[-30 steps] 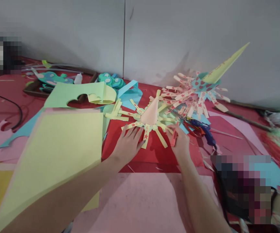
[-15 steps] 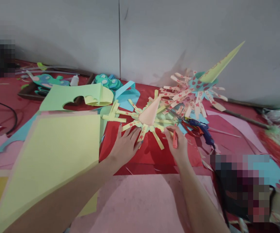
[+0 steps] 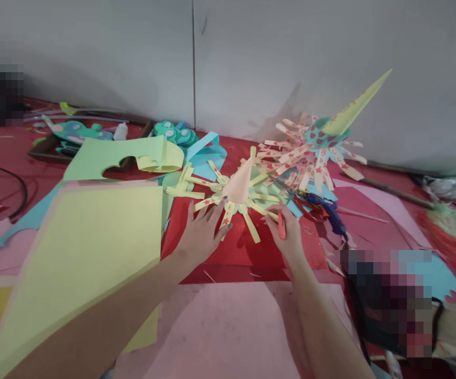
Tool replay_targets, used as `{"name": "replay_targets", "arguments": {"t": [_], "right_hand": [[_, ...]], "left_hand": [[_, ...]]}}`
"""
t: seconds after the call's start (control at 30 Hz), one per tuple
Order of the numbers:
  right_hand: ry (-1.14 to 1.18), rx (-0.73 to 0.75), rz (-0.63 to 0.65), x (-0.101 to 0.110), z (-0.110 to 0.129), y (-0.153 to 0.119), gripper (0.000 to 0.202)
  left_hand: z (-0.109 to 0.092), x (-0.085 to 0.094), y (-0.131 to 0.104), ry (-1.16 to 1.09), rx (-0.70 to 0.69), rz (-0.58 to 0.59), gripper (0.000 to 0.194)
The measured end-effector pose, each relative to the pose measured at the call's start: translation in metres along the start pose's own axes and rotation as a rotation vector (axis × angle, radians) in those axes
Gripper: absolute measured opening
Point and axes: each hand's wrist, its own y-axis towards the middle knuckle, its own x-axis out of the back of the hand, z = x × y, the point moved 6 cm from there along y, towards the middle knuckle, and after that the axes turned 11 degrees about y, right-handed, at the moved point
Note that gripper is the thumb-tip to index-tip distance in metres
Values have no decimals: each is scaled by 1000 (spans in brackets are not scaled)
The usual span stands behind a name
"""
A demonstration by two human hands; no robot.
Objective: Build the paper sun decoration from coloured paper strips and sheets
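A paper craft with a pale pink cone [image 3: 237,185] in its middle and yellow strips [image 3: 251,227] fanning outward lies on a red sheet [image 3: 236,252]. Red letters and stars mark some of the strips. My left hand [image 3: 202,231] rests on the craft's left side with its fingers spread, one fingertip by the cone's base. In my right hand [image 3: 287,231], beside the right-hand strips, a red marker [image 3: 281,223] is held. Its tip is hard to make out.
Behind stands a larger strip craft with a tall yellow cone [image 3: 356,110]. Scissors [image 3: 310,209] and a blue glue gun [image 3: 330,210] lie to the right. Large yellow sheets [image 3: 93,242] cover the left. A wooden tray [image 3: 50,152] sits farther back, near the wall.
My left hand's fingers have spread and one has risen toward the cone's base. My right hand still holds the marker beside the strips. The whole view has shifted slightly.
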Motion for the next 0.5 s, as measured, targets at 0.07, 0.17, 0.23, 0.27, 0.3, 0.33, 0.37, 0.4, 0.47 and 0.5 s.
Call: {"name": "replay_targets", "arguments": {"t": [0.07,0.17,0.23,0.27,0.3,0.33,0.37,0.4,0.47,0.5], "right_hand": [[27,-9,13,-1,1,0,13],[64,-14,18,-2,0,0,13],[61,-3,17,-2,-1,0,13],[52,4,17,-2,-1,0,13],[39,9,16,-2,0,0,13],[26,11,15,-2,0,-1,13],[15,14,13,-2,1,-1,14],[7,17,7,-1,2,-1,13],[-1,28,-14,0,4,-2,12],[2,36,-27,1,6,-2,11]], "left_hand": [[0,0,0,7,-2,6,54],[-1,-1,0,5,-19,15,52],[-2,-1,-1,4,-20,18,52],[-2,0,-1,6,-18,14,52],[-2,1,-1,11,-18,5,52],[-2,2,-1,16,-22,-6,52],[-2,3,-1,21,-28,-18,52],[-2,5,-1,25,-34,-30,52],[0,6,0,31,-38,-52,52],[1,7,1,33,-34,-60,52]]}}
